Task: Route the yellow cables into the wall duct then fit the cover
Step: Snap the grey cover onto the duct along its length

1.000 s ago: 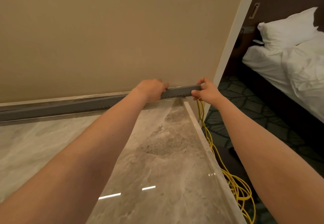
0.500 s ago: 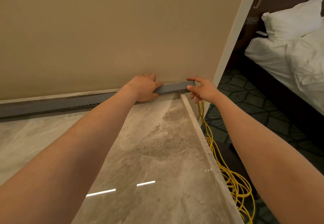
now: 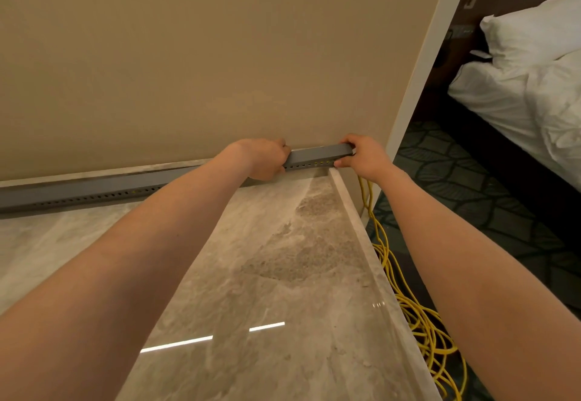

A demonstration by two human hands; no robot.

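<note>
A long grey perforated duct (image 3: 94,191) runs along the foot of the beige wall, at the back of the marble counter (image 3: 257,275). Yellow shows through a few of its holes near the right end. My left hand (image 3: 267,157) grips the duct a short way from its right end. My right hand (image 3: 361,154) clasps that end at the wall corner, fingers over the top and thumb beneath. Yellow cables (image 3: 418,322) drop from under my right hand down the counter's side and pile in loops on the floor.
The counter's raised right edge (image 3: 361,237) borders a drop to a dark patterned carpet (image 3: 490,199). A bed with white linen and a pillow (image 3: 534,80) stands at the far right behind the white wall corner (image 3: 421,64).
My right hand, spread open beside the duct's end half a second ago, now clasps that end. My left hand keeps its grip. The view has tilted slightly.
</note>
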